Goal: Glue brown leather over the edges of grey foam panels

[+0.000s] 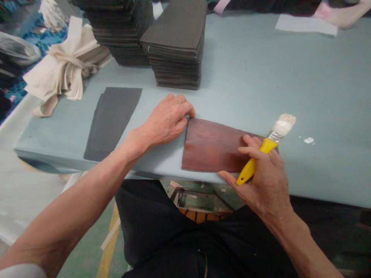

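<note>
A reddish-brown, leather-like panel (213, 144) lies flat near the front edge of the table. At its upper left corner is my left hand (171, 117), fingers curled and fingertips at the corner; whether they pinch it I cannot make out. My right hand (265, 173) rests over the panel's right end, with a paintbrush (246, 172) held in it. The brush has a yellow handle and pale bristles pointing up and away to the right. Its fingertips touch the panel and the thumb is at the near edge.
Left of my left hand lie thin dark grey sheets (113, 123). Behind stand two tall stacks of dark pieces, one nearer (176, 65). A tied bundle of cream strips (66, 65) sits at the far left. White spots (308, 140) mark the blue-grey table (261, 73); another person's arm (344, 15) shows opposite.
</note>
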{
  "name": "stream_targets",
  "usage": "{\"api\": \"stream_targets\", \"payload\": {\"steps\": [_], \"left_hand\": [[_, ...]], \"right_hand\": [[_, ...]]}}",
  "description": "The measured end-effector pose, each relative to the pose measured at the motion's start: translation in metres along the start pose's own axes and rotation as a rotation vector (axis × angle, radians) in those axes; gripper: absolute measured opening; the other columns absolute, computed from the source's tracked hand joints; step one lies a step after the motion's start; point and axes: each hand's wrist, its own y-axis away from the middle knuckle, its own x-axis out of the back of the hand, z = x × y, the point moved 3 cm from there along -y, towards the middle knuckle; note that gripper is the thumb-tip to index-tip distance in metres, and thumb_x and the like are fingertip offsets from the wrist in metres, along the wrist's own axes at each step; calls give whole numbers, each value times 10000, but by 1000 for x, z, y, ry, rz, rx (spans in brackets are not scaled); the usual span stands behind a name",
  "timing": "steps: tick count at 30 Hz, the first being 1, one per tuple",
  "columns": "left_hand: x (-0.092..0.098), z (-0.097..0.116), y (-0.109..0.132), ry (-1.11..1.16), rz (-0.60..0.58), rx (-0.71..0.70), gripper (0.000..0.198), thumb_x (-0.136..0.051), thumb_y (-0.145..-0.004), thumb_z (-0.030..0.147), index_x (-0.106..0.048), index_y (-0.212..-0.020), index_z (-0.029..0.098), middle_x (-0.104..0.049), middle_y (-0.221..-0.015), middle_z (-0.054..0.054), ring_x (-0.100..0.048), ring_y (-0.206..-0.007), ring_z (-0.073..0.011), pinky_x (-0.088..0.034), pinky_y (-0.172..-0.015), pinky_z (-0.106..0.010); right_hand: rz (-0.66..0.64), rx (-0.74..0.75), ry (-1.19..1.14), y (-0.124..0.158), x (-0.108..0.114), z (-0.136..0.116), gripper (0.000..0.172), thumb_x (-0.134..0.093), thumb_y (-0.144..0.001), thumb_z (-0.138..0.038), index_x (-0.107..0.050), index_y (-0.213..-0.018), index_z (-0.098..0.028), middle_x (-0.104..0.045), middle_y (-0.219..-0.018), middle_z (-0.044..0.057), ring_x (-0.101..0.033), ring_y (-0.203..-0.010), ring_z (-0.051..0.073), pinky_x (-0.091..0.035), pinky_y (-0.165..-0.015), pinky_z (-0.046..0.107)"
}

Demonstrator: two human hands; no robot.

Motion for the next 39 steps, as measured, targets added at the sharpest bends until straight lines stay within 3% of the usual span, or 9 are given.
{"api": "stream_targets", "payload": {"steps": [8, 14, 18, 24, 28, 33, 35, 39], "left_hand": [[11, -3, 1, 227, 26, 36, 426, -435, -862, 94, -774, -1110, 164, -748, -1049, -72, -660, -1049, -234, -479, -1073, -428], [25, 10, -2, 562, -105, 228, 391, -465, -827, 91, -797, -1024, 150, -762, -895, -5, -649, -825, -154, -498, -832, -293], [29, 17, 2, 702, -145, 310, 395, -469, -817, 88, -807, -1005, 167, -786, -930, -14, -669, -815, -164, -504, -779, -284], [21, 31, 20, 1018, -188, 416, 261, -574, -835, 207, -785, -988, 189, -772, -930, -40, -722, -848, -211, -586, -681, -281], [16, 49, 35, 1146, -204, 406, 247, -637, -838, 257, -756, -1040, 175, -760, -915, -45, -713, -805, -207, -573, -655, -281], [6, 69, 46, 1213, -172, 430, 333, -708, -902, 372, -720, -1162, 165, -771, -966, -51, -709, -830, -194, -549, -680, -267], [1, 74, 46, 1191, -131, 466, 338, -707, -909, 431, -729, -1100, 153, -779, -990, -68, -709, -845, -197, -539, -666, -254], [-8, 76, 42, 1085, -95, 587, 371, -655, -915, 515, -724, -980, 155, -727, -797, -39, -622, -635, -149, -455, -507, -220]], "right_hand": [[-12, -25, 19, 0, 0, -1, 519, -682, -1001, -637, -586, -1262, -199, -672, -1507, 239, -653, -1393, 444, -531, -1120, 623], [-6, -39, 3, 1, -1, 2, 552, -690, -979, -686, -599, -1255, -217, -679, -1506, 218, -655, -1391, 439, -533, -1108, 631], [-6, -45, -2, 1, -1, 3, 549, -705, -971, -686, -606, -1253, -225, -677, -1512, 211, -651, -1399, 423, -528, -1109, 634], [4, -41, -3, 3, -3, 4, 567, -716, -963, -678, -601, -1290, -229, -669, -1519, 207, -644, -1406, 411, -516, -1122, 631], [14, -37, -8, 3, -5, 6, 566, -722, -960, -667, -595, -1297, -229, -669, -1514, 204, -631, -1421, 413, -508, -1133, 629], [10, -34, -14, 1, -6, 8, 586, -734, -934, -697, -600, -1264, -232, -690, -1484, 198, -645, -1389, 406, -530, -1100, 617], [14, -38, -23, 0, -8, 8, 593, -726, -931, -716, -604, -1241, -226, -699, -1467, 200, -658, -1367, 408, -537, -1092, 619], [54, -27, -47, 1, -11, 8, 594, -754, -929, -682, -599, -1256, -211, -690, -1475, 215, -662, -1370, 405, -541, -1108, 615]]}}
